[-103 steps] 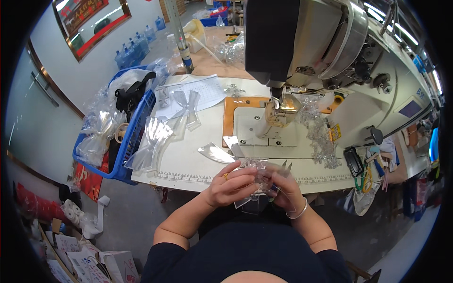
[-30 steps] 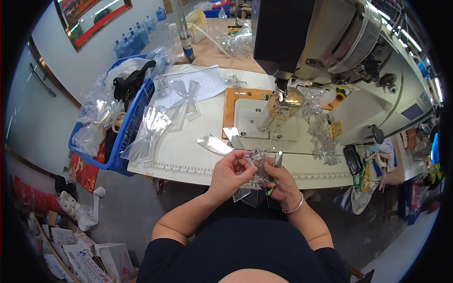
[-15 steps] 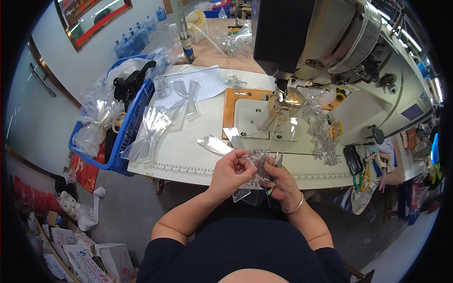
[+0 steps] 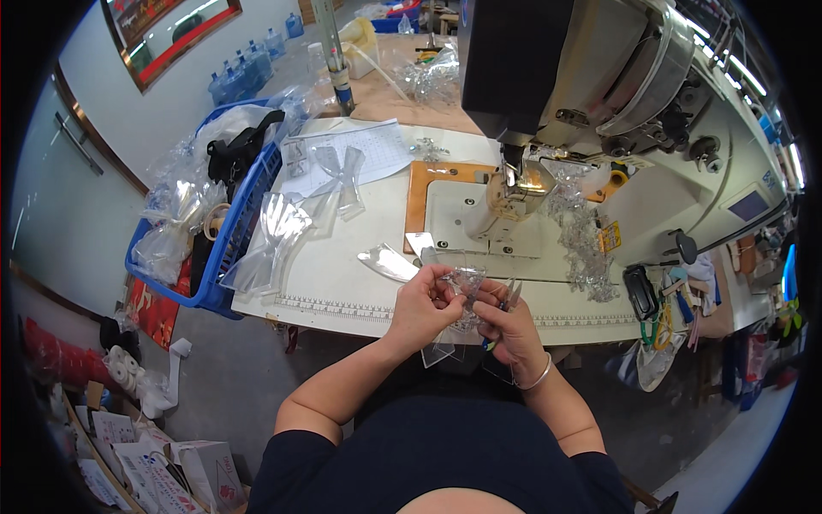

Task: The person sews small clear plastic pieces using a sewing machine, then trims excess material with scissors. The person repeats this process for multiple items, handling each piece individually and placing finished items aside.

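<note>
I watch through the head view, taking the sewing machine (image 4: 664, 201) as my landmark. On its near side, at the front edge of the tabletop (image 4: 330, 270), my left grip (image 4: 424, 308) is narrow, thumb and fingers pinching a clear plastic piece (image 4: 467, 281) that catches the light. That piece is held up in front of the sewing machine's plate, between my two hands, with flat see-through flaps (image 4: 438, 352) hanging below the fingers.

My right grip (image 4: 512, 330) is closed around small snips (image 4: 513, 295), their metal blades pointing up toward the sewing machine. Its fingertips are right beside the plastic; I cannot tell whether they pinch it too. A silver bangle (image 4: 538, 373) circles that wrist.

Left of the sewing machine's plate, two shiny clear offcuts (image 4: 387, 261) lie flat. Farther left of the machine are clear bow shapes (image 4: 274, 236), one resting partly on a printed sheet (image 4: 385, 154), and beyond them a blue basket (image 4: 233, 261) with plastic bags and a black strap (image 4: 244, 152) in it. Under the sewing machine's arm, a crinkled clear heap (image 4: 586, 257) runs toward the near edge.
</note>
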Demonstrator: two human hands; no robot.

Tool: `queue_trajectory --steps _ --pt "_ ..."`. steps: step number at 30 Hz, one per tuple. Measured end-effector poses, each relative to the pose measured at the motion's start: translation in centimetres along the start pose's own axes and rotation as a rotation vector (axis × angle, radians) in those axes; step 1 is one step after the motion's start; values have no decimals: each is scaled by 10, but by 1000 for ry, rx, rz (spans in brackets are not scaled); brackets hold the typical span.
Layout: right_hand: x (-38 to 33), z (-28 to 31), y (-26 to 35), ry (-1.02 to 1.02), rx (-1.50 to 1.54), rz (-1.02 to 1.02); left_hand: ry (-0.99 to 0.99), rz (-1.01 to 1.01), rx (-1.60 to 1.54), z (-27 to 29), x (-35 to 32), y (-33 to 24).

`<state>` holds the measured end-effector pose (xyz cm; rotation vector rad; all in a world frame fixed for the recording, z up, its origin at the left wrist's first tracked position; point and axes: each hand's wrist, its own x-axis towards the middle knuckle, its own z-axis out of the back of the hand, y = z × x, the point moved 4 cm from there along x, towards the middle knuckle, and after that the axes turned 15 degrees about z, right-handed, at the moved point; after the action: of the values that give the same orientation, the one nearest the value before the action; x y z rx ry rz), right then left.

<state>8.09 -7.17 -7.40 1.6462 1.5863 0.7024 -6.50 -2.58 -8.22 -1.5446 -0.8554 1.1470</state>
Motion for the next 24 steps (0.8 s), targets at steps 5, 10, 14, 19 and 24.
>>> queue_trajectory --steps 5,10,14,19,24 --pt "4 7 -3 -133 -125 107 23 49 -100 -5 0 2" --pt "3 3 -1 -71 -183 205 97 117 -71 -6 -1 1" --pt "2 6 -3 -2 -228 267 190 186 -21 -7 1 6" --pt "0 0 -1 64 -367 374 257 202 41 -4 5 5" --pt "2 6 15 -43 -269 350 242 185 -190 -3 8 7"
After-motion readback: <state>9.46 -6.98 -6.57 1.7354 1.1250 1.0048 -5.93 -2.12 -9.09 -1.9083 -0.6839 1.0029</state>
